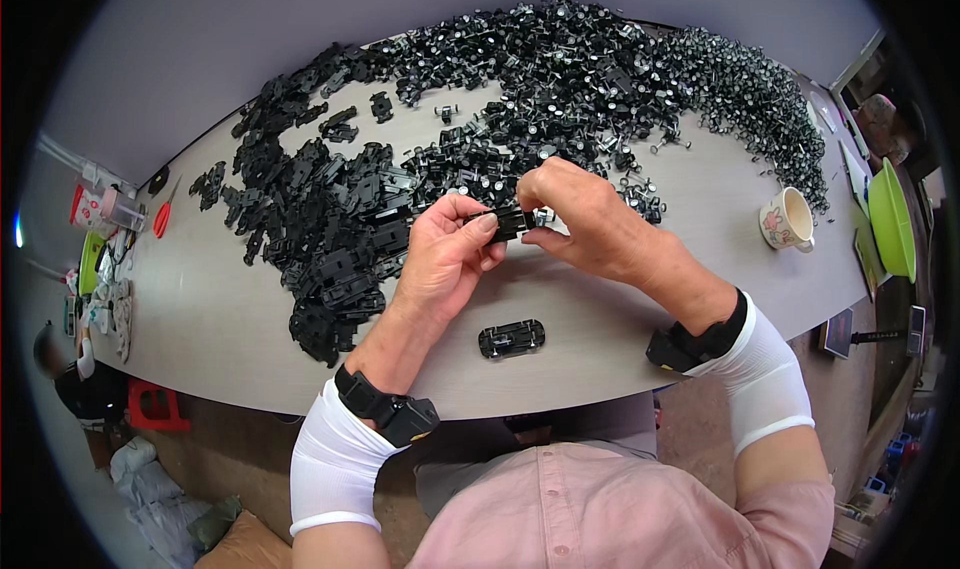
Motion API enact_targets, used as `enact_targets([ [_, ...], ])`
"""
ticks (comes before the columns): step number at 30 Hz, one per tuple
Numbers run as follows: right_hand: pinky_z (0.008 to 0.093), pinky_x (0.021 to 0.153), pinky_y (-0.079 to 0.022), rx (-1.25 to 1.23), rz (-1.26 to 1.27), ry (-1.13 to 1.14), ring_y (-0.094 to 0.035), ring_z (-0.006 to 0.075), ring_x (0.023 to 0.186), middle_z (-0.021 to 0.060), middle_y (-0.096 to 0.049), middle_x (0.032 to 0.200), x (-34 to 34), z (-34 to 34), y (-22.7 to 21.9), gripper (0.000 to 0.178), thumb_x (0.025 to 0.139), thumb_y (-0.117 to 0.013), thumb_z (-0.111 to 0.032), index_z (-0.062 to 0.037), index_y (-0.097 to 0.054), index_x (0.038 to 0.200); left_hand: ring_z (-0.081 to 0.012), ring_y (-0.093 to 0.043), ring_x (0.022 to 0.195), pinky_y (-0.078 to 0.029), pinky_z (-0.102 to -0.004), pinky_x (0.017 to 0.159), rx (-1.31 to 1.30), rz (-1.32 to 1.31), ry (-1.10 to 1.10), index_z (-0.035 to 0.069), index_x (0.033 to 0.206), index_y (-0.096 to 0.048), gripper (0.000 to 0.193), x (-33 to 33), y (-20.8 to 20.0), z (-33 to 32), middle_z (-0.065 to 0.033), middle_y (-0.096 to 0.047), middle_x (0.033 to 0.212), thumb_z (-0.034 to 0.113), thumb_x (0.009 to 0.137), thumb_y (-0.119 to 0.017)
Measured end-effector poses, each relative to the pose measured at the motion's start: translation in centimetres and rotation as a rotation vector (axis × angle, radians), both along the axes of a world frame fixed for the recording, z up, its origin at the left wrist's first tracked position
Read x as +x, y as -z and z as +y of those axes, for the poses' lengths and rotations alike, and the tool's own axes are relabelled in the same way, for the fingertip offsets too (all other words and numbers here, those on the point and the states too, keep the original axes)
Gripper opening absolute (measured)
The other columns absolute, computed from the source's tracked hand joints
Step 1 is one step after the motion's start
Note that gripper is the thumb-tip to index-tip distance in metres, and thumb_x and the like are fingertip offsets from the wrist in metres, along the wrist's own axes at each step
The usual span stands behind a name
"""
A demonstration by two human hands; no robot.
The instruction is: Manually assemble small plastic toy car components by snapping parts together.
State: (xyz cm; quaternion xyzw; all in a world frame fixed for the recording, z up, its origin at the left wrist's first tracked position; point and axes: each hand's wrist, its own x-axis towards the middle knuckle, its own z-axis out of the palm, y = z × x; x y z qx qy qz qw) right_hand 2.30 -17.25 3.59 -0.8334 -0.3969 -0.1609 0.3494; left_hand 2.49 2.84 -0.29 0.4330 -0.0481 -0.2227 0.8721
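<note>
Between both hands, over the middle of the table, is a black plastic toy car chassis (508, 225). My left hand (440, 249) pinches its left end between thumb and fingers. At the other end, the thumb and bent fingers of my right hand (590, 219) close around it, next to a small silvery piece; my fingers partly hide what they grip there. Nearer to me, a separate chassis (512, 339) with metal bits at both ends lies flat on the table (450, 389). Left of my hands spreads a heap of black chassis (330, 219).
Wheel-like black and silver parts (560, 79) are heaped at the back, with small shiny pieces (750, 89) trailing right. A patterned cup (786, 219) and green basin (890, 219) stand right. Red scissors (163, 217) lie left; a person (80, 384) is beyond, near a red stool (155, 406).
</note>
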Motion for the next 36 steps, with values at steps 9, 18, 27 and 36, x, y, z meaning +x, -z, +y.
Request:
enact_targets([
  [9, 0.0358, 0.066, -0.047, 0.095, -0.065, -0.008, -0.057, 0.0273, 0.078, 0.0093, -0.057, 0.087, 0.1, -0.1, 0.1, 0.040, 0.061, -0.075, 0.006, -0.0034, -0.051, 0.091, -0.0140, -0.060, 0.064, -0.046, -0.0225, 0.052, -0.054, -0.092, 0.022, 0.003, 0.094, -0.053, 0.016, 0.0, -0.5, -0.5, -0.0080, -0.061, 0.080, 0.005, 0.085, -0.065],
  [18, 0.0406, 0.072, -0.046, -0.138, 0.389, -0.082, -0.056, 0.0333, 0.085, 0.0137, -0.056, 0.087, -3.1, -1.6, 0.9, 0.036, 0.068, -0.074, -0.004, -0.0029, -0.049, 0.093, -0.0040, -0.055, 0.063, -0.044, -0.0193, 0.052, 0.744, -0.338, 0.175, 0.000, 0.092, -0.064, 0.016, 0.4, -1.8, 0.1, -0.0013, -0.061, 0.074, 0.011, 0.083, -0.069],
  [27, 0.0359, 0.059, -0.048, -0.060, 0.232, 0.211, -0.060, 0.0278, 0.067, 0.0122, -0.058, 0.077, 0.1, -2.7, 1.9, 0.015, 0.075, -0.071, -0.007, -0.0017, -0.063, 0.086, -0.0039, -0.055, 0.063, -0.044, -0.0189, 0.054, 0.804, -0.557, -0.469, -0.001, 0.092, -0.065, 0.009, 1.3, -1.4, 0.4, -0.0006, -0.063, 0.073, -0.002, 0.083, -0.062],
  [36, 0.0401, 0.061, -0.049, -0.220, 0.101, 0.201, -0.059, 0.0324, 0.070, 0.0140, -0.058, 0.077, 0.8, -1.4, 2.3, 0.008, 0.076, -0.065, -0.004, -0.0014, -0.061, 0.083, -0.0187, -0.057, 0.063, -0.046, -0.0293, 0.061, 1.274, -0.874, -0.491, 0.000, 0.079, -0.065, 0.008, 2.7, -2.3, 3.9, -0.0072, -0.059, 0.069, -0.004, 0.074, -0.062],
])
